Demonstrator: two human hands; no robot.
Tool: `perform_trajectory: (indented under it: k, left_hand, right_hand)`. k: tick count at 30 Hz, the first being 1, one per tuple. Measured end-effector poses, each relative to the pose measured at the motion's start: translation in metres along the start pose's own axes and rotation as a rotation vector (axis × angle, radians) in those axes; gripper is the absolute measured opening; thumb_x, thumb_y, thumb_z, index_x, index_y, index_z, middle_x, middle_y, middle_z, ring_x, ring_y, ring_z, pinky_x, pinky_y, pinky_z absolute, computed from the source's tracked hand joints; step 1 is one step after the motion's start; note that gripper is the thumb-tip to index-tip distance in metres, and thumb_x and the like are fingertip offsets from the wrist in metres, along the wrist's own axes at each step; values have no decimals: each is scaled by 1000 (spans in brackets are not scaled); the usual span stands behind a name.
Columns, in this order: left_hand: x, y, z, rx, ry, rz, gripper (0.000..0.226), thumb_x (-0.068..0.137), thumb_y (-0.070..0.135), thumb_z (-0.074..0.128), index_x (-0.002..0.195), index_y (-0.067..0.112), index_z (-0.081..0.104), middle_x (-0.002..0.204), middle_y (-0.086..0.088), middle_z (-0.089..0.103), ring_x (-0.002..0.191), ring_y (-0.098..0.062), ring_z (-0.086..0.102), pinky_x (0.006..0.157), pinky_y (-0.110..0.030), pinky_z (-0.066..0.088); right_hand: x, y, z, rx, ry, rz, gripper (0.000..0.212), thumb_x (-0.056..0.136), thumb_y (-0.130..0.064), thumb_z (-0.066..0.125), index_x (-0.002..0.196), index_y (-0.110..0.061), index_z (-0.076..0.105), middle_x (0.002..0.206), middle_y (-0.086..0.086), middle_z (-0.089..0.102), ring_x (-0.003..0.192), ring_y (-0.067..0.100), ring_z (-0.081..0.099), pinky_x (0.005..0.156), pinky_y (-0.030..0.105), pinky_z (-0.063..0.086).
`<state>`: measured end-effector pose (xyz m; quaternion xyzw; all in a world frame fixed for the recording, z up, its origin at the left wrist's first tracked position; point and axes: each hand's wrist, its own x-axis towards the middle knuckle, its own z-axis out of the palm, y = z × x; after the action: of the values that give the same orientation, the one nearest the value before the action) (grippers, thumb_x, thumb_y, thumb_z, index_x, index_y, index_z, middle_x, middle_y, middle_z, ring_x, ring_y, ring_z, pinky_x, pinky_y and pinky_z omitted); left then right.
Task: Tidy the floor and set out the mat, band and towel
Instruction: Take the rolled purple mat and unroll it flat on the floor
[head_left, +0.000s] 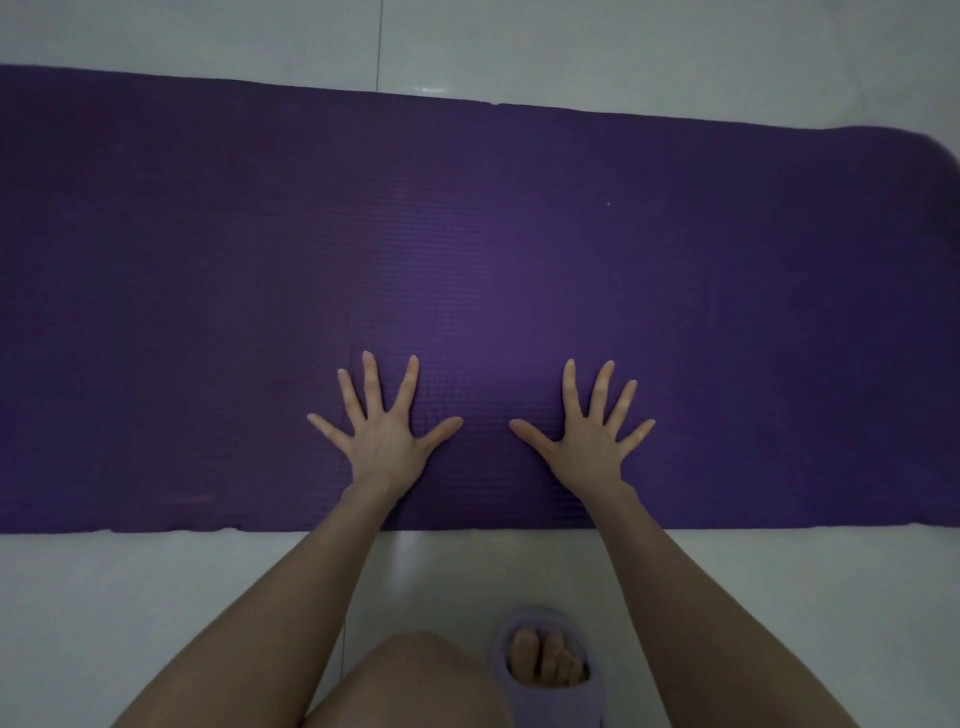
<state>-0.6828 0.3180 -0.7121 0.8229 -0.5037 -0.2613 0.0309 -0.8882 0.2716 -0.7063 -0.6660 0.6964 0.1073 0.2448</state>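
Pressing down side by side, both hands lie flat on the purple mat (467, 234), palms down and fingers spread wide, gripping nothing. The left hand (384, 441) sits just inside the mat's near edge, a little left of the middle of the view; the right hand (587, 447) rests beside it at about the same depth, with a bare strip of mat between the two thumbs. Each wrist crosses the near edge of the mat, and the bare forearms run back toward the bottom of the view.

The mat lies unrolled on the pale tiled floor (156, 597), stretching across almost the whole width of the view. Its left end runs out of the picture, while its right end shows a rounded far corner close to the right border. The surface carries a fine ribbed texture and looks brightest in the patch just beyond the hands. A narrow band of floor shows past the mat's far edge, with a dark tile joint running away from it, and a wider band of floor lies between the near edge and the person.

A bent bare knee (415, 680) sits at the bottom centre. Just to its right, a foot in an open-toed lilac slipper (545, 696) stands on the floor, apart from the mat's near edge.

No band or towel shows anywhere here.
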Motion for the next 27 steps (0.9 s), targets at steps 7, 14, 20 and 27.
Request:
perform_trajectory:
  k: [7, 14, 20, 27]
  left_hand:
    - [4, -1, -2, -21, 4, 5, 91, 72, 80, 42, 145, 50, -1, 157, 3, -24, 141, -27, -29, 100, -67, -20]
    - [5, -1, -2, -25, 11, 7, 90, 72, 80, 41, 146, 49, -1, 157, 2, -23, 141, -27, -29, 100, -67, -21]
    - [4, -1, -2, -18, 23, 4, 91, 70, 81, 37, 146, 49, 0, 158, 1, -20, 142, -27, -26, 101, -67, -20]
    - [1, -2, -1, -38, 30, -5, 91, 69, 81, 38, 147, 49, 3, 159, 2, -18, 143, -25, -24, 102, -66, -19]
  right_hand:
    - [2, -2, -2, 7, -9, -8, 106, 68, -88, 29, 146, -39, -22, 153, 4, -36, 138, 34, -34, 104, 67, -16]
    - [5, -3, -2, -8, -5, -7, 107, 66, -89, 28, 146, -38, -22, 153, 5, -34, 139, 35, -33, 104, 68, -15]
    - [6, -2, -3, -7, -17, -16, 109, 60, -91, 21, 145, -39, -23, 153, 4, -36, 138, 34, -34, 104, 67, -15]
    - [2, -2, -3, -4, -13, -20, 108, 62, -89, 23, 146, -38, -21, 153, 4, -35, 138, 34, -34, 104, 67, -16]
